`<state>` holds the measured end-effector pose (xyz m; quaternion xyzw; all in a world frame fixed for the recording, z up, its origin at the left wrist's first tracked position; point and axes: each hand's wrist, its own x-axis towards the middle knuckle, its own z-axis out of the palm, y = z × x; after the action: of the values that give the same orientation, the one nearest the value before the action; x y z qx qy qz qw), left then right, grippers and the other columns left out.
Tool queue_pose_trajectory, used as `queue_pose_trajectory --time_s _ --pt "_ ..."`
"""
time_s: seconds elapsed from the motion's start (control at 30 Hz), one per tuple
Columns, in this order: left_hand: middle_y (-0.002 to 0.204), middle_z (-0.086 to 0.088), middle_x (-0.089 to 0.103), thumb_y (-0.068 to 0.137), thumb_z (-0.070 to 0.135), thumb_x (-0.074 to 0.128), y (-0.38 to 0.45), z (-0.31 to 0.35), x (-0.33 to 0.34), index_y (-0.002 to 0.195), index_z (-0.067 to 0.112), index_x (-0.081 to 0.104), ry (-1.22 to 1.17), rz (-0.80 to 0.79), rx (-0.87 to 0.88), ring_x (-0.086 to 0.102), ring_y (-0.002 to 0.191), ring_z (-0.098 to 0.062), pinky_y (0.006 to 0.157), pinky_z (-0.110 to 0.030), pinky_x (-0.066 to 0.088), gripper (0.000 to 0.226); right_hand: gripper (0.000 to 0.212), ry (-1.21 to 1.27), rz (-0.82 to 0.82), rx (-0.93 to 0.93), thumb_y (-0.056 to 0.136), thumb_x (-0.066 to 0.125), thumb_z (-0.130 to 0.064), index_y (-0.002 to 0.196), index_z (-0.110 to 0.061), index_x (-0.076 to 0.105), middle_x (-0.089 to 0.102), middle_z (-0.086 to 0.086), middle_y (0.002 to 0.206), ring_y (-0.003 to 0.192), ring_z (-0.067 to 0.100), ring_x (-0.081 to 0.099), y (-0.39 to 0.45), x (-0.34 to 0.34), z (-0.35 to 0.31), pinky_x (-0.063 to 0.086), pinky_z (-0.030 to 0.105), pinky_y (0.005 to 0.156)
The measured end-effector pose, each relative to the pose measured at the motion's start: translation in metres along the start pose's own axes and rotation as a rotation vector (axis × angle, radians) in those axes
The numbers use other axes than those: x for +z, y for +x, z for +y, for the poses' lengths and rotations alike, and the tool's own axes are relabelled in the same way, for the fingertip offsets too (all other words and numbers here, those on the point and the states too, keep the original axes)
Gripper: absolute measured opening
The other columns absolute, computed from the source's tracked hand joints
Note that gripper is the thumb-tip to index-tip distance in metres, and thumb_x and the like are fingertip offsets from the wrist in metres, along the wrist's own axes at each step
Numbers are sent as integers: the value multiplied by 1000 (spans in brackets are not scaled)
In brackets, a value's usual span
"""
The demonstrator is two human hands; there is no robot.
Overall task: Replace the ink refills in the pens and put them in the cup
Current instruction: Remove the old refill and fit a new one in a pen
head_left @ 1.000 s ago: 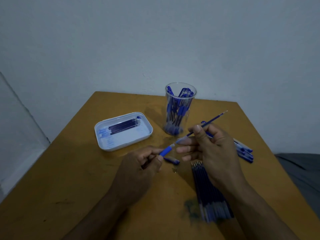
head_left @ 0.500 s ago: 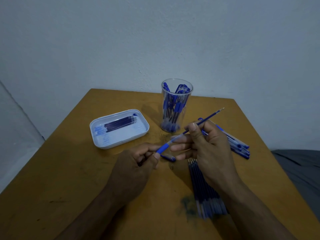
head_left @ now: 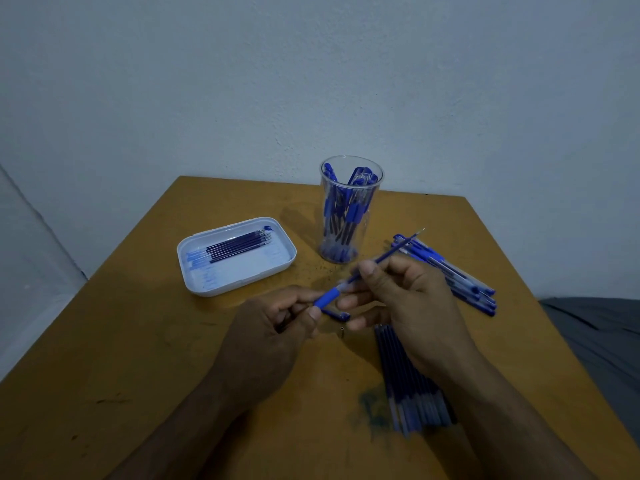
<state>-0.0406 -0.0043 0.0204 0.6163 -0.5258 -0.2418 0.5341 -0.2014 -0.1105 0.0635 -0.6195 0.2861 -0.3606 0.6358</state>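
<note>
My left hand [head_left: 266, 336] grips a pen barrel with a blue rubber grip [head_left: 327, 298] at the table's middle. My right hand [head_left: 408, 306] pinches a thin blue ink refill [head_left: 398, 247] whose lower end sits inside the barrel and whose tip points up to the right. A clear cup [head_left: 348, 209] holding several blue pens stands behind the hands. A small blue pen part [head_left: 337, 315] and a tiny spring [head_left: 342, 330] lie on the table below the barrel.
A white tray [head_left: 277, 268] with several refills sits at the left. Loose pens [head_left: 457, 278] lie at the right, and a row of refills [head_left: 412, 386] lies near my right wrist. The yellow table [head_left: 121, 358] stands against a grey wall.
The refill has slid deeper into the barrel, so less of it sticks out past my right hand. Both hands keep their grips. The camera view shifted slightly.
</note>
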Motion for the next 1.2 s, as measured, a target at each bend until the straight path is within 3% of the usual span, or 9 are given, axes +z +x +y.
queue_pose_trajectory --time_s 0.1,0.23,0.43,0.53,0.63,0.73,0.97,1.07,1.2 --pt "74 10 71 96 12 62 0 2 1 113 32 70 18 -8 8 68 71 -7 64 -14 49 27 29 46 -4 40 94 62 -23 113 -1 63 74 17 94 74 33 71 -1 -1 -3 59 38 51" --pt "73 11 70 96 11 63 0 2 1 114 28 71 37 -16 -5 61 62 1 59 -9 42 26 25 22 49 34 95 63 -20 95 5 60 71 21 85 64 29 68 -1 -4 -1 53 34 45" --pt "77 8 71 96 12 63 0 2 2 111 34 70 37 -12 -9 68 72 -8 64 -12 49 28 27 -127 -58 149 86 72 -31 103 -9 73 72 13 81 56 21 62 -4 -1 -2 45 27 39" --pt "75 6 71 96 13 63 0 -1 2 112 35 69 42 10 -5 68 72 -11 65 -17 51 28 25 -421 11 57 95 62 -40 93 -17 73 72 4 75 49 9 59 -4 -5 -3 42 24 42" --pt "76 4 71 96 12 63 0 -2 3 113 30 71 23 20 -16 68 72 -12 67 -19 53 26 15 -858 -82 -40 96 63 -39 90 -31 73 67 -13 74 68 0 61 -5 -10 -1 43 15 56" --pt "76 9 71 97 13 62 0 -3 4 116 23 72 32 15 -25 68 73 -9 68 -21 54 24 18 -1020 -188 -73 92 69 -39 108 -31 73 62 -23 85 84 -10 57 -7 -7 0 44 9 67" --pt "76 6 71 96 15 63 0 -5 5 114 30 71 48 17 -35 69 76 -17 72 -37 56 25 24 -1376 -349 -71 101 57 -28 124 -30 64 56 -7 110 96 11 55 -7 5 11 52 30 82" --pt "77 9 71 96 15 63 0 -5 5 109 40 67 65 13 -26 69 76 -14 71 -32 57 29 17 -1302 -285 -74 100 58 -25 113 -30 67 60 -10 105 92 7 56 -6 3 10 50 24 77" --pt "75 10 71 96 14 64 1 -6 4 109 40 67 86 6 -3 67 71 -13 61 -17 50 30 8 -672 65 -19 97 65 -16 96 -23 68 73 -6 84 65 6 61 -4 -14 -3 48 20 55"
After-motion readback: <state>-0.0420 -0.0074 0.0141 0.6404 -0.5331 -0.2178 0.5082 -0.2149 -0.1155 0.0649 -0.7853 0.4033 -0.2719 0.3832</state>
